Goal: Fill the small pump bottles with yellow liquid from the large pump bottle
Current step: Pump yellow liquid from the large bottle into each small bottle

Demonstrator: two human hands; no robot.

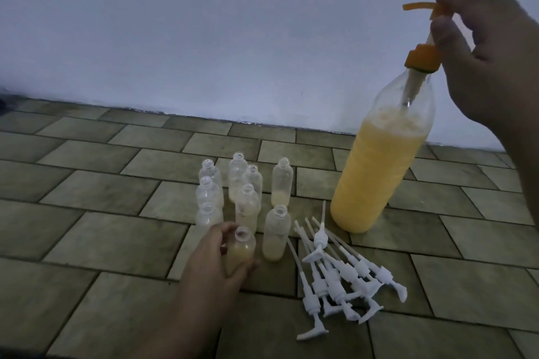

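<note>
Fingers of left hand (214,259) grip small bottle (241,253); right hand (490,67) pinches orange pump (437,11)

There is one large pump bottle (382,160) with yellow liquid, and it carries one orange pump head (423,35). I count nine small bottles (248,207), all without caps: eight stand on the tiled floor (102,242) and one small bottle (241,252) is in the left hand (214,262). The white pump tops (344,280) lie in one pile; they overlap, so I cannot count them exactly, maybe eight or nine. Two hands are visible, the left one and the right hand (490,67).
</note>
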